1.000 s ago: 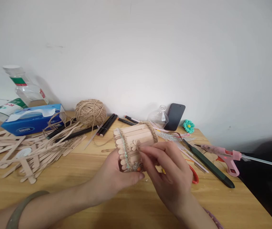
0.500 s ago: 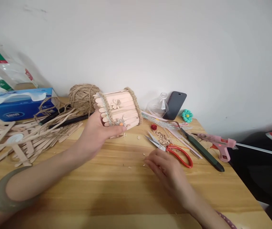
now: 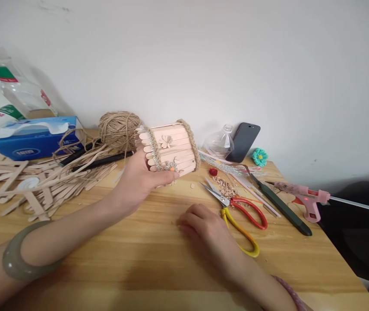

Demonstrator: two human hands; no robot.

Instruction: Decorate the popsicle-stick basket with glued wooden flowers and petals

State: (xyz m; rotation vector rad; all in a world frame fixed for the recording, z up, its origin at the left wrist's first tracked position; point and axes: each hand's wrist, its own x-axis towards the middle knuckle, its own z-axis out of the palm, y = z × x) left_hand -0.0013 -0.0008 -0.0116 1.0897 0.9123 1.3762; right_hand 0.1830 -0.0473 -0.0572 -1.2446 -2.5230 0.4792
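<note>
My left hand point(image 3: 139, 179) holds a small round holder made of popsicle sticks point(image 3: 171, 146), tipped on its side above the wooden table point(image 3: 158, 263). The holder has twine around one rim, a glittery band near the other, and two small flowers on its side. My right hand point(image 3: 205, 231) rests on the table with fingers curled down, holding nothing that I can see. It lies just left of the red and yellow scissors point(image 3: 236, 207), which are open.
A pile of loose popsicle sticks point(image 3: 38, 185) covers the left. Behind are a blue tissue box point(image 3: 32, 138), a twine ball point(image 3: 119, 128), black pens point(image 3: 100, 160), a phone point(image 3: 243, 141), a teal flower point(image 3: 260, 157). A craft knife point(image 3: 281, 207) and pink glue gun point(image 3: 307, 198) lie right.
My right hand let go of the holder and dropped to the table beside the scissors. My left hand lifted the holder up and to the left.
</note>
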